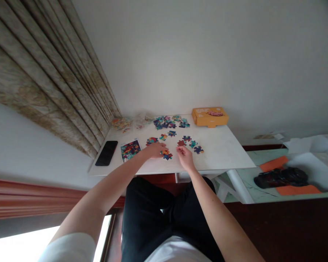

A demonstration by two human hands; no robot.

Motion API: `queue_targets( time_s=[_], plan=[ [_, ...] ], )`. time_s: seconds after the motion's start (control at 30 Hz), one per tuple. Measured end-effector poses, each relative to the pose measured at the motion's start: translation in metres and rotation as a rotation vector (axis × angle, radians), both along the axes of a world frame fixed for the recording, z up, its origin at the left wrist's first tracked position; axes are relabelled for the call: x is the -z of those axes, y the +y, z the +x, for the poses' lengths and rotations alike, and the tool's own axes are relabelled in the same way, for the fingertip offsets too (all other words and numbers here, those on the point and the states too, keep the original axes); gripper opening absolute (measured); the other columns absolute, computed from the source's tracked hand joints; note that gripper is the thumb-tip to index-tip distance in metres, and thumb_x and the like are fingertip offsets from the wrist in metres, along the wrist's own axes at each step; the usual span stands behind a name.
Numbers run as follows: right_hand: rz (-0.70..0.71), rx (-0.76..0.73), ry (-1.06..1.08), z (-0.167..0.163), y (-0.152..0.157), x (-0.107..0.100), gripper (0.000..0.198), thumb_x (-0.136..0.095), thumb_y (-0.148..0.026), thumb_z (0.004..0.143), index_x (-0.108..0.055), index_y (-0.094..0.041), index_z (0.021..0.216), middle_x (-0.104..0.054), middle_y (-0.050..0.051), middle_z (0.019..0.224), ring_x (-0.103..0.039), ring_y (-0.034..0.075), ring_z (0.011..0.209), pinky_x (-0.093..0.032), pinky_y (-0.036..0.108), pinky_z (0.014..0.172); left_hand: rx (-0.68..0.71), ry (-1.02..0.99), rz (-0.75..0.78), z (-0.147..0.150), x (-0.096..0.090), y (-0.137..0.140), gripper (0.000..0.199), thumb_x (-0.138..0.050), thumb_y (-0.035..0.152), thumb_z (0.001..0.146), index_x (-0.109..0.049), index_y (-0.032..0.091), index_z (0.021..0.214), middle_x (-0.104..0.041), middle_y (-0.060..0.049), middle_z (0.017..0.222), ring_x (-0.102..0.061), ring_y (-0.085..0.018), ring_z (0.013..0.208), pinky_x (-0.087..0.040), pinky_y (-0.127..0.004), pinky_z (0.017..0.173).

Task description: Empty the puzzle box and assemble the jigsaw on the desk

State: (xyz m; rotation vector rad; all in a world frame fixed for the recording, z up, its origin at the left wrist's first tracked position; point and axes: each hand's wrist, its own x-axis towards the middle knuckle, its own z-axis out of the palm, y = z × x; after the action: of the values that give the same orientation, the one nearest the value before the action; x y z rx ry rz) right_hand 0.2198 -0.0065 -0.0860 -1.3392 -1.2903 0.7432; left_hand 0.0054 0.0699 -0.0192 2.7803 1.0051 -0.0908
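My left hand (154, 150) is over the table with its fingers closed at the edge of an orange-and-blue puzzle piece cluster (167, 156). My right hand (185, 156) is a short way to the right, thumb and fingers pinched together; whatever is between them is too small to make out. Just beyond its fingertips lies a reddish-brown puzzle piece (181, 143). Loose blue and teal pieces (198, 149) are to its right. Behind my left hand are a red-and-blue piece group (152, 141) and a green-orange piece (163, 137).
On the white table (221, 153) stand a yellow puzzle box (210, 117), a picture card (130, 150) and a black phone (106, 153). Plastic bags of pieces (122, 124) and a pile of pieces (165, 122) are along the back. A curtain (71, 65) hangs at the left.
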Motion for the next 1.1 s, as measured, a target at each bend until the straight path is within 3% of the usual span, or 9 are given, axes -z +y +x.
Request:
queue_targets(
  time_s=[0.13, 0.23, 0.33, 0.4, 0.5, 0.63, 0.73, 0.83, 1.1],
  plan=[
    [0.047, -0.009, -0.054, -0.001, -0.001, -0.001, 0.029, -0.055, -0.046, 0.095, -0.07, -0.022, 0.092, -0.074, 0.008, 0.09, -0.066, 0.023, 0.08, -0.054, 0.035, 0.078, -0.242, -0.025, 0.069, 0.011, 0.002, -0.029, 0.024, -0.071, 0.035, 0.095, -0.078, 0.021, 0.113, -0.074, -0.012, 0.118, -0.071, -0.028, 0.111, -0.055, -0.033, 0.095],
    [0.089, -0.033, -0.179, -0.003, -0.002, -0.001, 0.025, -0.055, -0.041, 0.098, -0.071, -0.022, 0.093, -0.073, 0.008, 0.092, -0.066, 0.024, 0.085, -0.055, 0.037, 0.082, -0.523, -0.027, 0.164, 0.021, 0.008, -0.056, 0.03, -0.068, 0.044, 0.097, -0.076, 0.019, 0.111, -0.074, -0.014, 0.11, -0.074, -0.03, 0.1, -0.057, -0.036, 0.084],
    [0.126, -0.064, -0.353, -0.006, -0.004, -0.003, 0.02, -0.057, -0.035, 0.098, -0.073, -0.023, 0.098, -0.073, 0.01, 0.098, -0.067, 0.026, 0.096, -0.054, 0.04, 0.091, -0.672, -0.118, 0.245, 0.027, 0.017, -0.076, 0.03, -0.062, 0.044, 0.101, -0.075, 0.019, 0.112, -0.075, -0.014, 0.105, -0.074, -0.03, 0.094, -0.057, -0.038, 0.084],
    [0.12, -0.091, -0.483, -0.008, -0.007, -0.007, 0.019, -0.06, -0.033, 0.098, -0.074, -0.022, 0.106, -0.074, 0.011, 0.106, -0.066, 0.028, 0.105, -0.052, 0.044, 0.097, -0.661, -0.251, 0.244, 0.026, 0.024, -0.085, 0.024, -0.059, 0.036, 0.103, -0.074, 0.02, 0.113, -0.077, -0.012, 0.101, -0.074, -0.028, 0.094, -0.056, -0.038, 0.087],
    [0.071, -0.143, -0.679, -0.012, -0.012, -0.014, 0.029, -0.064, -0.036, 0.098, -0.073, -0.024, 0.123, -0.073, 0.013, 0.124, -0.063, 0.032, 0.118, -0.049, 0.05, 0.103, -0.521, -0.505, 0.162, 0.013, 0.035, -0.092, 0.019, -0.058, 0.02, 0.1, -0.074, 0.021, 0.108, -0.078, -0.008, 0.096, -0.074, -0.023, 0.092, -0.057, -0.035, 0.088],
    [0.065, -0.274, -0.879, -0.02, -0.017, -0.022, 0.044, -0.063, -0.045, 0.1, -0.065, -0.03, 0.141, -0.058, 0.011, 0.154, -0.049, 0.036, 0.142, -0.038, 0.06, 0.114, -0.402, -0.699, 0.161, -0.012, 0.045, -0.09, 0.029, -0.053, 0.004, 0.091, -0.074, 0.021, 0.103, -0.077, -0.007, 0.099, -0.073, -0.022, 0.095, -0.058, -0.037, 0.091],
    [0.054, -0.366, -0.94, -0.025, -0.017, -0.023, 0.043, -0.059, -0.045, 0.102, -0.063, -0.034, 0.144, -0.049, 0.007, 0.163, -0.043, 0.036, 0.15, -0.027, 0.069, 0.12, -0.411, -0.688, 0.234, -0.025, 0.053, -0.086, 0.033, -0.052, 0.001, 0.087, -0.074, 0.02, 0.102, -0.076, -0.009, 0.104, -0.073, -0.024, 0.099, -0.059, -0.041, 0.095],
    [0.032, -0.387, -0.922, -0.024, -0.016, -0.021, 0.038, -0.059, -0.04, 0.103, -0.066, -0.034, 0.139, -0.05, 0.007, 0.162, -0.044, 0.034, 0.15, -0.024, 0.071, 0.122, -0.411, -0.646, 0.274, -0.028, 0.059, -0.084, 0.03, -0.056, 0.005, 0.089, -0.075, 0.02, 0.107, -0.075, -0.011, 0.113, -0.071, -0.026, 0.108, -0.059, -0.044, 0.099],
    [0.113, -0.562, -0.724, 0.034, -0.017, -0.016, 0.035, -0.066, -0.013, 0.093, -0.078, -0.03, 0.122, -0.063, 0.008, 0.149, -0.056, 0.028, 0.142, -0.042, 0.057, 0.121, -0.299, -0.449, 0.199, -0.023, 0.046, -0.094, 0.031, -0.053, 0.021, 0.101, -0.072, 0.022, 0.125, -0.07, -0.012, 0.134, -0.064, -0.026, 0.127, -0.05, -0.046, 0.116]
  ],
)
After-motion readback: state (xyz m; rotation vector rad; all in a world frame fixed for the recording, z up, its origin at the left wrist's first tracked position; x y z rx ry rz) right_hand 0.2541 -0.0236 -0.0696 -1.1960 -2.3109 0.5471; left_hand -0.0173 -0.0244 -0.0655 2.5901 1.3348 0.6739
